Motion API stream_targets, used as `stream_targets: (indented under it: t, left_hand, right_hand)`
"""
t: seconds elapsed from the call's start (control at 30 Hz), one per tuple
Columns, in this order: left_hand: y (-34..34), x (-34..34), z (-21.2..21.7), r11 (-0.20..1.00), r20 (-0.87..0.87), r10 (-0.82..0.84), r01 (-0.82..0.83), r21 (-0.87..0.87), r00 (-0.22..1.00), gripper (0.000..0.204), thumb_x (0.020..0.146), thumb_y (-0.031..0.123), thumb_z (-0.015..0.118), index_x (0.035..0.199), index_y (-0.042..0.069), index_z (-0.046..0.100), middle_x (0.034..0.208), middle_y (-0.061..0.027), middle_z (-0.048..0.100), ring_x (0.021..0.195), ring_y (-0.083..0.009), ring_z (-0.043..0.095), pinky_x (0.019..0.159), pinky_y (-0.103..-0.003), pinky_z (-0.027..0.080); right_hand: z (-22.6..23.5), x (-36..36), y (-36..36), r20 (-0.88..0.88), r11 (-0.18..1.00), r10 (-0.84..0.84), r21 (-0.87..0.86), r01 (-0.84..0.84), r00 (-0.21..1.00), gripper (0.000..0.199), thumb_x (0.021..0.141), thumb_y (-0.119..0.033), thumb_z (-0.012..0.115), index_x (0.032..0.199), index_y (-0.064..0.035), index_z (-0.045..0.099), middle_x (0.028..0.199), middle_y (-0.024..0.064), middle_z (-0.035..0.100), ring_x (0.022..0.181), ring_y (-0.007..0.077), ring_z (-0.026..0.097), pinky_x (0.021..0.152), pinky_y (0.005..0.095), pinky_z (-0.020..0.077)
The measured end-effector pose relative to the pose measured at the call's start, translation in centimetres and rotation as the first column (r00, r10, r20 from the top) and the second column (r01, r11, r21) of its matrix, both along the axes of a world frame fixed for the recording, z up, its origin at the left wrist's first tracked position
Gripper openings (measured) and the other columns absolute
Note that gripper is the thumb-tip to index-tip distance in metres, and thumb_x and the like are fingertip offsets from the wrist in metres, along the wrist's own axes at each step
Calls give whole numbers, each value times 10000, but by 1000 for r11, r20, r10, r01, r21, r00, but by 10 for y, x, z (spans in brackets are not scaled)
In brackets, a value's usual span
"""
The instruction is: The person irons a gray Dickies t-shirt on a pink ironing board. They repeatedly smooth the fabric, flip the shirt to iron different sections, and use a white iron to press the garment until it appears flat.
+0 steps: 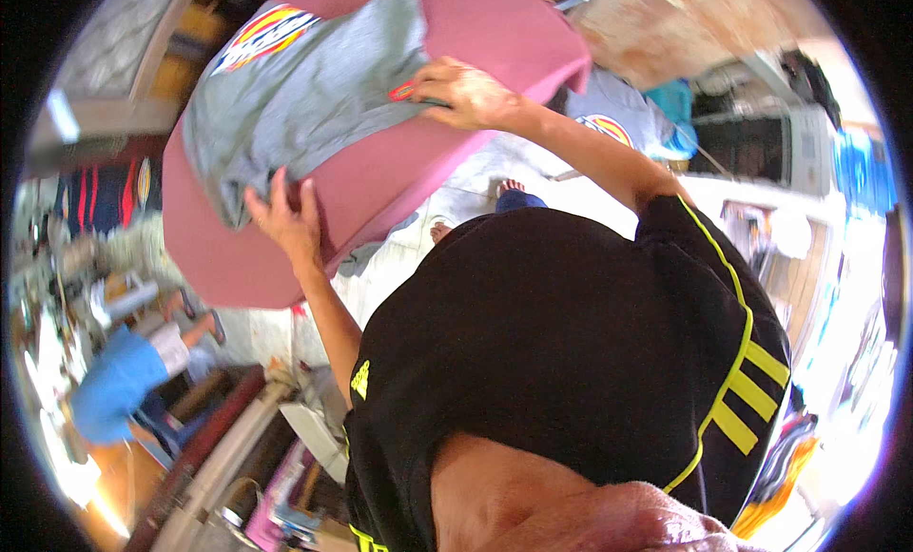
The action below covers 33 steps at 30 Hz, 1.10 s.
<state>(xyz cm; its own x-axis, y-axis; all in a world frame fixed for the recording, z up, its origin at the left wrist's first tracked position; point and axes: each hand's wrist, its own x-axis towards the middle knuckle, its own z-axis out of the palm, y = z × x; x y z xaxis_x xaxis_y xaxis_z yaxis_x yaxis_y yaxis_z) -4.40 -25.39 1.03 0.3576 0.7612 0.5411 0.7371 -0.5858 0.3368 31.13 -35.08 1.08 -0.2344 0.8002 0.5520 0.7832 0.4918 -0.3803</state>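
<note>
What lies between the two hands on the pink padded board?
In the head view, the grey printed T-shirt spreads between left hand and right hand.

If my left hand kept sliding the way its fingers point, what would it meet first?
Your left hand, fingers pointing up the pink padded board, would likely meet the grey T-shirt first; its fingertips already seem to touch the shirt's edge.
</note>
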Motion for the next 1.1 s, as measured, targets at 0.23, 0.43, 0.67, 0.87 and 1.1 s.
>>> stream_targets:
  t: [0.23,0.43,0.67,0.87,1.1]
  left_hand:
    - [-25,70,26,959,-241,-157,206,194,958,295,858,244,733,1130,135,705,1270,-165,566,1138,-367,538,974,-471,426]
    - [-10,88,6,952,-152,-251,272,140,956,181,891,172,690,1045,82,723,1107,-113,649,1032,-329,587,901,-452,452]
    - [-28,116,33,952,-187,-283,300,68,941,218,881,223,705,1039,73,720,1102,-124,644,1075,-317,572,904,-444,441]
    - [-17,139,34,934,-41,-356,356,11,934,150,882,70,662,1003,-11,694,927,-178,695,861,-333,657,794,-414,503]
    - [-12,155,90,957,27,-249,242,159,968,130,886,26,641,1012,45,668,906,-135,662,817,-319,634,735,-396,505]
  right_hand:
    - [-3,6,9,-26,998,5,-58,-7,1000,281,816,-197,638,1087,-159,698,962,94,631,980,300,607,871,414,513]
    - [-10,7,13,87,997,-13,-71,19,996,212,789,-178,634,990,-138,685,930,84,584,948,306,600,852,411,523]
    - [-4,5,13,110,990,-6,-141,21,994,150,784,-180,627,924,-127,635,940,76,569,953,300,605,754,441,567]
    - [49,11,8,-184,993,78,-71,-93,980,215,835,-104,578,1045,-75,614,935,124,620,876,334,661,741,429,567]
    - [74,50,41,215,990,102,-119,-78,971,269,779,-12,579,1028,-70,663,1057,129,610,1074,335,604,915,435,505]
